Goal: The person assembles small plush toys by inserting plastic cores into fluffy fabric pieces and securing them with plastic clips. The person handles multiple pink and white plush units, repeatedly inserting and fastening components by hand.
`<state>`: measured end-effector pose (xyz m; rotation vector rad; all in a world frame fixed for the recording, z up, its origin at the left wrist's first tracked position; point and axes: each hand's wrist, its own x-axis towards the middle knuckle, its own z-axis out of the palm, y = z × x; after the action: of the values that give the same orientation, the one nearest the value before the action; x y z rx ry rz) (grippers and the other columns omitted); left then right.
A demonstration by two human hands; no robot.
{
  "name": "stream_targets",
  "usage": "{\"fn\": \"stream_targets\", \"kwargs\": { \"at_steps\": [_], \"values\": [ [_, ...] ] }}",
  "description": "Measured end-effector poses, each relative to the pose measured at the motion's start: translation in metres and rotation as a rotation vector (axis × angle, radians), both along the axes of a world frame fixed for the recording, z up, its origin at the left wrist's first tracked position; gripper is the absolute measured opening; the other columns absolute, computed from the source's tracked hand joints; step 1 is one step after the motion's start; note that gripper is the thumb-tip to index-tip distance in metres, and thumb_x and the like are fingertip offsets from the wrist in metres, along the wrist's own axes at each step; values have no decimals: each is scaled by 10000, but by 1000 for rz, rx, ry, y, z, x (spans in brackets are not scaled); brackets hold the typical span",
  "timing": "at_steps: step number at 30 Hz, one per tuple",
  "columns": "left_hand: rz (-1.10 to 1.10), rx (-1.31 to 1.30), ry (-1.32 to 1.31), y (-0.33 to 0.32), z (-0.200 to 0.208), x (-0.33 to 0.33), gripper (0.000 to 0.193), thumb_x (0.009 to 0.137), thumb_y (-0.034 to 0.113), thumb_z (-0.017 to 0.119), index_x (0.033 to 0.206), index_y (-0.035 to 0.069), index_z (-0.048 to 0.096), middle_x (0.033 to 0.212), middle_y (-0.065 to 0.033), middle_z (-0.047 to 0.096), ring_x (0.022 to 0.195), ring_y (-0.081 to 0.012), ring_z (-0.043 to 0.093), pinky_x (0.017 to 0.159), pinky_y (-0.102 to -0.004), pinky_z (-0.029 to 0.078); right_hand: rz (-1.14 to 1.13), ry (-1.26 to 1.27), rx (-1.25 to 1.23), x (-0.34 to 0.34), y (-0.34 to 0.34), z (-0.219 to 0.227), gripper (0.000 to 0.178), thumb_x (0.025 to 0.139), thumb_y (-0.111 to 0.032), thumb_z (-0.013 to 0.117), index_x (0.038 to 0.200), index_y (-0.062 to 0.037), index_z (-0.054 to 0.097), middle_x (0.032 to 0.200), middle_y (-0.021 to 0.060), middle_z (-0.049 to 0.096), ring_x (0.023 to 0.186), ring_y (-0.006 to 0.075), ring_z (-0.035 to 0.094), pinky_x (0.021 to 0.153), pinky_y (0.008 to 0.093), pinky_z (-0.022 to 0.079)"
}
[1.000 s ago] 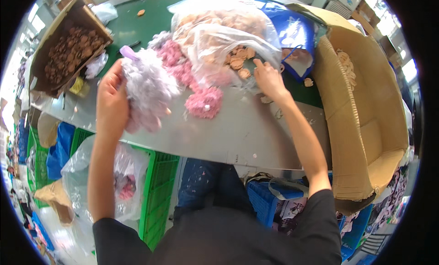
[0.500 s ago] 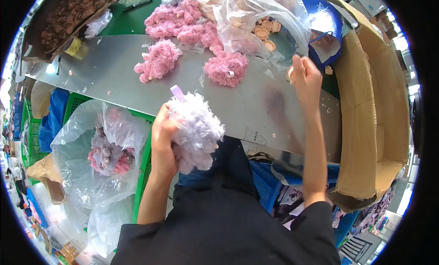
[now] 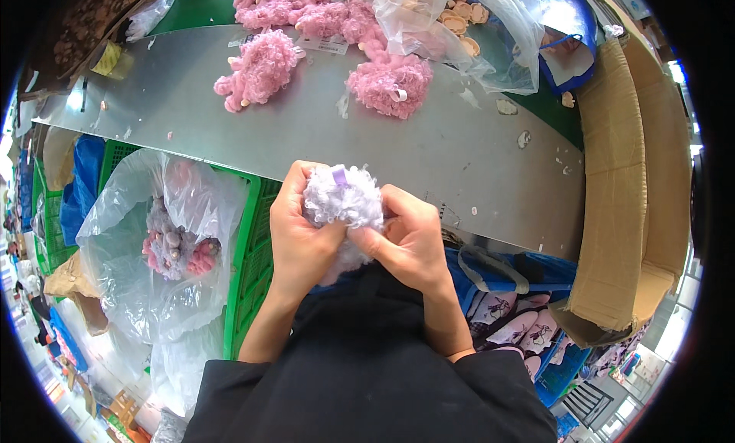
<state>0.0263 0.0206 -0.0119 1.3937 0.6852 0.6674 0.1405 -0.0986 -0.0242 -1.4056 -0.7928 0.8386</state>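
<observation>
A pale lilac-grey curly plush toy (image 3: 342, 200) with a purple ribbon loop on top is held in front of my body, just off the table's near edge. My left hand (image 3: 305, 232) grips its left side, the thumb pressing into the curly pile. From the other side my right hand (image 3: 407, 240) closes on it too, thumb against the pile close to the left thumb. Whether a small piece sits beneath my right fingers is hidden. Beyond my hands, two pink plush pieces, one at left (image 3: 260, 70) and one with a white loop (image 3: 392, 85), lie on the metal table (image 3: 306, 133).
More pink plush (image 3: 306, 14) is heaped at the back, beside a clear bag (image 3: 429, 37) and cream shell-like pieces (image 3: 463, 18). A cardboard box (image 3: 612, 183) stands at right. At left, a plastic bag (image 3: 115, 244) containing plush toys rests in a green crate (image 3: 241, 275). A blue crate (image 3: 498, 271) is below right.
My right hand has come back from beside the clear bag to the plush toy, and now both hands grip it. The toy has turned and moved slightly right. The view has shifted.
</observation>
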Motion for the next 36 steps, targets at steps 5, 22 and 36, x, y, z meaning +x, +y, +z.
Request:
{"fn": "stream_targets", "kwargs": {
  "at_steps": [5, 22, 36],
  "values": [
    [-1, 143, 123, 8, 3, -3, 359, 802, -60, 671, 1142, 0, 574, 992, -61, 662, 896, -103, 635, 795, -259, 519, -142, 13, -43, 2, 1, 12, 115, 927, -18, 711, 862, 23, 625, 735, -4, 609, 596, 32, 548, 519, 186, 425],
    [-242, 144, -56, -23, -1, -17, 637, 969, 388, 562, 1375, -102, 525, 1336, -280, 584, 1226, -388, 596, 1046, -407, 453, -227, -102, 97, -7, 5, 12, 87, 935, 23, 668, 875, 23, 605, 796, -5, 592, 609, 38, 550, 524, 197, 437],
    [-67, -505, -115, -5, 20, -13, 416, 896, 141, 752, 1227, -56, 597, 998, -152, 726, 808, -241, 742, 651, -301, 581, -257, 277, 304, 1, -12, 29, 559, 926, -1, 571, 1459, 3, 401, 1294, 144, 557, 1139, 193, 598, 991, 348, 510]
  ]
}}
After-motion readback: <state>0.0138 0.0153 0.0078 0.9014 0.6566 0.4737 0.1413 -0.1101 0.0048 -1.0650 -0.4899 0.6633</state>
